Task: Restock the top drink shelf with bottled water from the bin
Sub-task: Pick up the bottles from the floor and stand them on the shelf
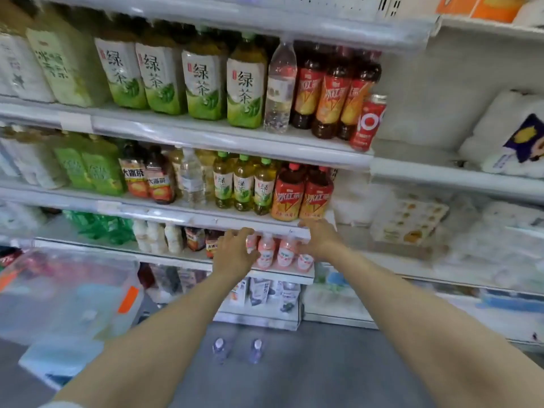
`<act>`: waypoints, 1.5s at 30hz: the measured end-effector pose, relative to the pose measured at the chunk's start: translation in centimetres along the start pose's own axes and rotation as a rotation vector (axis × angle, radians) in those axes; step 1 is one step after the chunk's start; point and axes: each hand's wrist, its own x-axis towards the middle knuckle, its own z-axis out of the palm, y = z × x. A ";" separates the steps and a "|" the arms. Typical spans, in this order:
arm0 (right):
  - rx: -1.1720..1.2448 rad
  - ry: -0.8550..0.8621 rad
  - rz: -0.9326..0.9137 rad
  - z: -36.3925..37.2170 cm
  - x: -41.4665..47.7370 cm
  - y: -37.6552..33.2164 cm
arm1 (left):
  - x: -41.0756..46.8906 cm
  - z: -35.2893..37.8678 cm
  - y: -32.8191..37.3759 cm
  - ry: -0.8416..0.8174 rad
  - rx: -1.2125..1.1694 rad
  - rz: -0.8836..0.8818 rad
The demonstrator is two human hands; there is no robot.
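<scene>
With left hand (235, 248) and right hand (321, 240) loose and empty near the pink bottles (284, 251), each should grip a floor water bottle (219, 350) mid-body, kept upright.

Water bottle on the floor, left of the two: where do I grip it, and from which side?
Grip the left water bottle around its shoulder just under the cap, coming down from above. It stands upright with the cap facing up, and the gap to the other bottle likely leaves room for fingers. Its lower body is too blurred to judge.
</scene>
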 end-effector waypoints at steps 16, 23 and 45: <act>0.434 -0.309 0.344 35.6 5.6 10.7 | -1.8 24.0 -24.4 -0.322 -0.149 -0.399; 0.528 -0.263 0.401 53.7 9.7 16.6 | -2.2 38.3 -36.1 -0.270 -0.104 -0.463; 0.957 -0.285 0.075 74.5 18.4 28.3 | 0.1 57.1 -53.3 0.110 -0.144 -0.090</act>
